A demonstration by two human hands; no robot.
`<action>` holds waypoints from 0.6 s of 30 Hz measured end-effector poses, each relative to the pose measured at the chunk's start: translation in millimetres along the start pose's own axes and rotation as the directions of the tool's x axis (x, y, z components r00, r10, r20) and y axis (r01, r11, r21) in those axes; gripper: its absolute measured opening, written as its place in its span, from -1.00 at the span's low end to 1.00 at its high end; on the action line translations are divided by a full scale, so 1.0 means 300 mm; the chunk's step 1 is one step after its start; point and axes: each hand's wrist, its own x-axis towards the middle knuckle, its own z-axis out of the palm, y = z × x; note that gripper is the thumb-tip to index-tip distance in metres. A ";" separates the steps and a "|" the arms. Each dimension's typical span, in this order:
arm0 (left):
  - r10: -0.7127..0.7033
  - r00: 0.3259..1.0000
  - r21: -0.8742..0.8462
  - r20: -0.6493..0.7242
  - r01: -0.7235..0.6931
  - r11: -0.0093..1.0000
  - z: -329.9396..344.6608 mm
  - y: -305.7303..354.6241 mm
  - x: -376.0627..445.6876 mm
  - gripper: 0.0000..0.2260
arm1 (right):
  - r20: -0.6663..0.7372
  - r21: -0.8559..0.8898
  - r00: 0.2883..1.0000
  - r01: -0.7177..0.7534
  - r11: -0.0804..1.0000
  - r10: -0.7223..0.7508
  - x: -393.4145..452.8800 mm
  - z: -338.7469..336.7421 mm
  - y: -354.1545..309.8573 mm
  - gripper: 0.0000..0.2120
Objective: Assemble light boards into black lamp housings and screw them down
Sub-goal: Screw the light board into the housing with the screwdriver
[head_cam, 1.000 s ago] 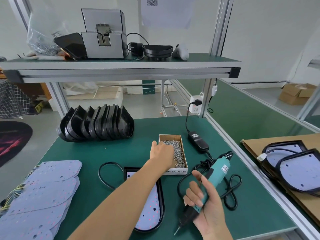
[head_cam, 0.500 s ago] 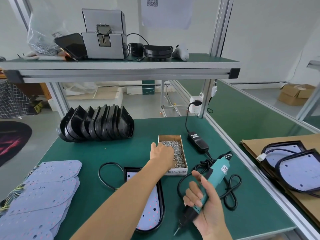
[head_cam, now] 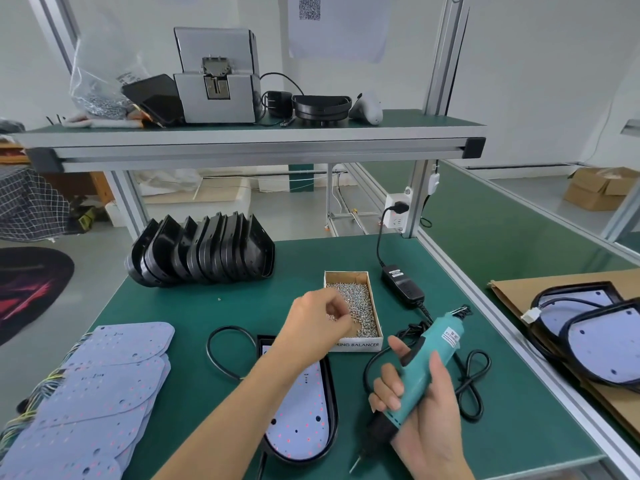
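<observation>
Green matting covers the surface (head_cam: 194,317), with a metal shelf (head_cam: 242,147) above it. Near the front edge lies a black lamp housing (head_cam: 331,410) with a light board (head_cam: 304,424) already sitting inside it. Just behind it is a small box of screws (head_cam: 356,306). The left hand (head_cam: 318,323) is over the near end of that box, and its fingers (head_cam: 341,315) are bunched together at the tips as if pinching up a screw, but the screw is too small to see. The right hand (head_cam: 426,420) has its fingers curled round a teal electric screwdriver (head_cam: 419,382), tip pointing down to the surface. The screws look tiny, hard and slippery, so I think they need a fingertip pinch by the head. The light board looks thin, light and easy to bend, so holding it by the edges seems safest. The housing looks stiff and can be held by its rim. More boards (head_cam: 93,393) are stacked at the left, and more housings (head_cam: 204,252) stand in a row at the back. The left arm hides part of the housing, so I cannot tell which holes have screws.
</observation>
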 end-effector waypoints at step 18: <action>-0.246 0.932 -0.593 -0.267 0.042 0.804 -0.051 0.064 -0.585 -0.76 | 0.016 0.235 0.957 0.278 0.931 -0.290 -0.080 0.302 -0.027 -0.88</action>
